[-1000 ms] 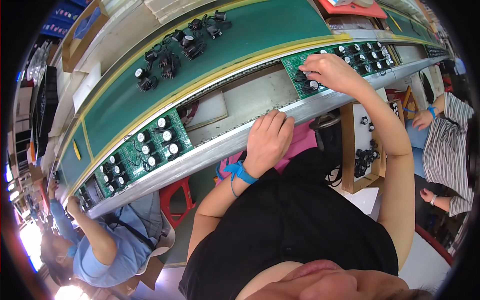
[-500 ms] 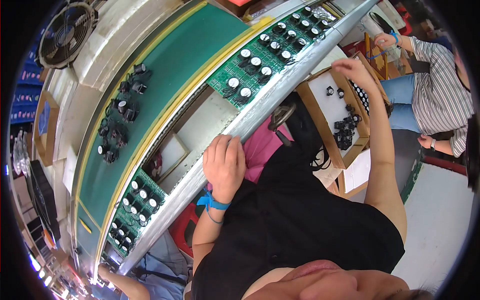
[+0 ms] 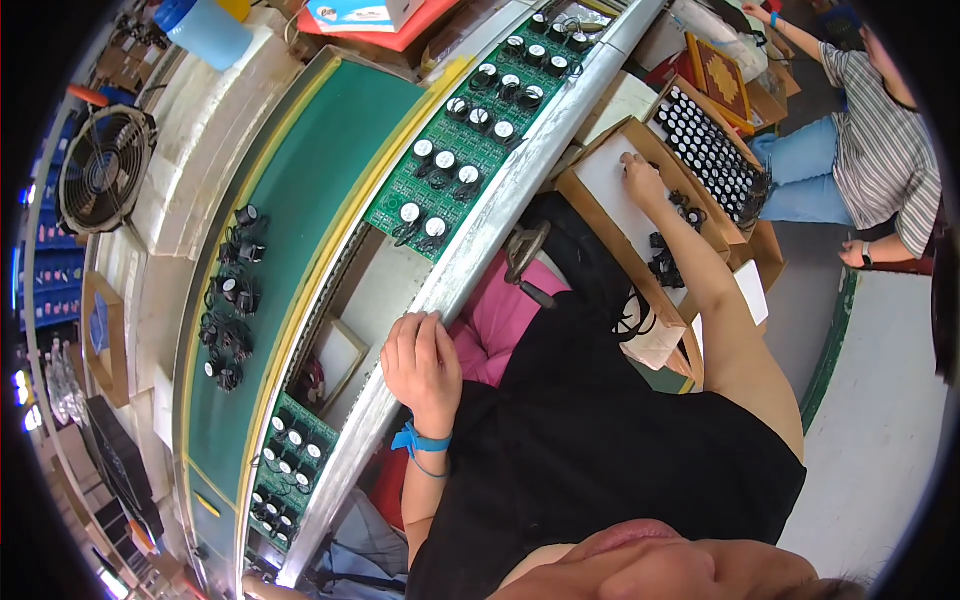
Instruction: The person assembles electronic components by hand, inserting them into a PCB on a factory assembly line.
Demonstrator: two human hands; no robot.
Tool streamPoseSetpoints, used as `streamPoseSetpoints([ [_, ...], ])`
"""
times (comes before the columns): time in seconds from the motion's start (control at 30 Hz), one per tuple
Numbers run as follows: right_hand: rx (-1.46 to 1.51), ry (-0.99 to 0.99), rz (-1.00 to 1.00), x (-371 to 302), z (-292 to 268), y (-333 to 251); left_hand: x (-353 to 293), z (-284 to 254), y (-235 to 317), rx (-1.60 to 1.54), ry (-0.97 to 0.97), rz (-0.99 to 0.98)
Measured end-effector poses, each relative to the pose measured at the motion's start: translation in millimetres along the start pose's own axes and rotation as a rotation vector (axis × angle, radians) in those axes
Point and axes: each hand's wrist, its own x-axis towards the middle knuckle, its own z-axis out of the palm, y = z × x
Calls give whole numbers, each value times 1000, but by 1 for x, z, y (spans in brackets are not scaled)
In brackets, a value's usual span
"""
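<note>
My left hand (image 3: 420, 370) rests on the silver metal rail (image 3: 378, 415) of the line, its fingers lying over the edge. Inside an open cardboard box (image 3: 612, 240), my right hand (image 3: 643, 182) is down at the white lining with its fingers drawn together. What they hold, if anything, is hidden. Loose black parts with wires (image 3: 668, 262) lie in the box beside my right forearm. Along the rail sit green circuit boards (image 3: 395, 190) carrying several black round parts with white tops and black wires. Another group of boards (image 3: 310, 425) is nearer, left of my left hand.
More black wired parts (image 3: 230, 295) lie on the green surface (image 3: 330, 130) beyond the rail. A tray of white-topped parts (image 3: 705, 145) stands beside the box. A metal crank handle (image 3: 525, 255) sticks out under the rail. A person in a striped shirt (image 3: 880, 130) stands at the right.
My right hand has come down from above the box onto its lining. My left hand stays on the rail. The view has shifted, and the boards appear lower and further left.
</note>
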Motion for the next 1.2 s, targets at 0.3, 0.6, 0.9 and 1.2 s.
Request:
streamPoseSetpoints([
  [0.3, 1301, -337, 47, -49, -137, -104, 12, -3, 23, -380, -50, -123],
  [0.6, 1282, -822, -486, -117, -193, -211, 15, 5, 50, -912, -378, -444],
  [0.9, 1489, -1054, -444, -107, -191, -228, 0, -7, 28, -1250, -234, -627],
  [1.2, 1092, -850, -839, -93, -214, -249, 1, -16, 23, -1533, -288, -737],
])
